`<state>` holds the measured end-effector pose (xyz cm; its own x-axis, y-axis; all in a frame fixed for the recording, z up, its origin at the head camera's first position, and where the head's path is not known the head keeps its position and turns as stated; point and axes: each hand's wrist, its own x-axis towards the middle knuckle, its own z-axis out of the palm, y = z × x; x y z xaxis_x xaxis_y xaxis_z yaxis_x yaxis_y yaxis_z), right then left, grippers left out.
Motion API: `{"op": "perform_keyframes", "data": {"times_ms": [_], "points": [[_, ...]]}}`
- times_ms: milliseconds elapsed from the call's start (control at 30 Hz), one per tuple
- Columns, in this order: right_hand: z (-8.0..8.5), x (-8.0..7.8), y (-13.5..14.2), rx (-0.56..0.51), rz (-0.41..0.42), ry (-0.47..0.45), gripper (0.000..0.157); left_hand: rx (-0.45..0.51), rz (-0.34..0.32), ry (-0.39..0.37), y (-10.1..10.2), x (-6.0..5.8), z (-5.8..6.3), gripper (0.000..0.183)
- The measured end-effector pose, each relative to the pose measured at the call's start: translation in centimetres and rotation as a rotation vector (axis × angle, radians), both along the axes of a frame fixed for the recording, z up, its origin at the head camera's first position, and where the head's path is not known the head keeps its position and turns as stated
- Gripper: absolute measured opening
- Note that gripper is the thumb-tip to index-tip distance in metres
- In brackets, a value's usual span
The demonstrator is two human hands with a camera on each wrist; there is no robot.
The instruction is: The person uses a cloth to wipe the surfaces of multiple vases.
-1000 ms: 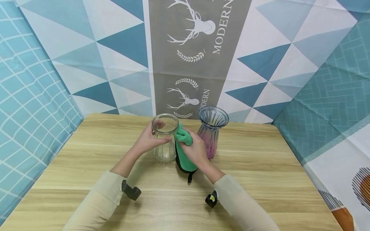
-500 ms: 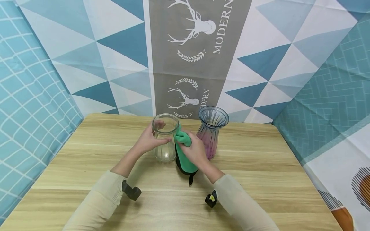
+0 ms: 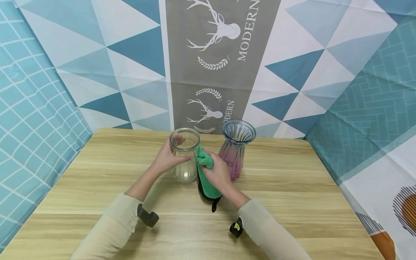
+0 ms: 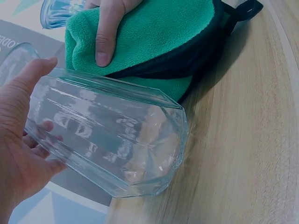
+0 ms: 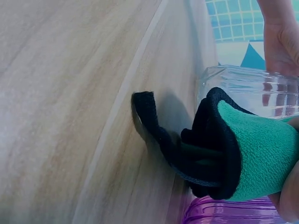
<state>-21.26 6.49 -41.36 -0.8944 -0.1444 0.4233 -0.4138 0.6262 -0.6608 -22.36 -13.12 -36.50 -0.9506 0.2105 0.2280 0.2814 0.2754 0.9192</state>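
The clear glass jar (image 3: 184, 155) is gripped by the left hand (image 3: 166, 159); at its 3 o'clock, a green cloth (image 3: 205, 169) is clutched by the right hand (image 3: 218, 172) and pressed against it.

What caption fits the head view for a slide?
Left hand holds a clear glass jar upright on the table; right hand presses a green cloth against it.

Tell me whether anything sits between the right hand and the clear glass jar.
Yes: the green cloth. The right hand grips it and presses it against the side of the clear glass jar, so cloth, not skin, meets the glass there. The left hand holds the jar directly.
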Motion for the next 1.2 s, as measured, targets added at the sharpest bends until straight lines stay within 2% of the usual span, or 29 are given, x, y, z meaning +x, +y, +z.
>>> {"op": "perform_keyframes", "data": {"times_ms": [200,300,433,633,867,1200], "points": [[0.1,0.0,0.0,-0.051,0.007,0.066,0.038,-0.027,0.044,-0.003,-0.5,-1.3,-2.0,0.082],[0.4,-0.2,-0.1,-0.079,0.018,0.13,0.037,-0.04,0.069,0.004,-0.7,-1.6,-2.3,0.083],[0.9,-0.3,-0.3,-0.099,0.025,0.161,0.039,-0.044,0.069,0.003,-0.8,-1.5,-2.1,0.08],[1.1,-0.3,-0.4,-0.087,0.04,0.141,0.038,-0.057,0.049,-0.017,-0.6,-1.0,-1.1,0.075],[0.3,-0.1,-0.3,-0.075,0.023,0.121,0.037,-0.073,0.039,0.018,-0.8,-1.6,-2.2,0.075],[-1.3,0.3,-0.3,0.018,-0.012,0.088,0.041,-0.072,0.008,0.006,-0.9,-1.6,-2.1,0.074]]}}
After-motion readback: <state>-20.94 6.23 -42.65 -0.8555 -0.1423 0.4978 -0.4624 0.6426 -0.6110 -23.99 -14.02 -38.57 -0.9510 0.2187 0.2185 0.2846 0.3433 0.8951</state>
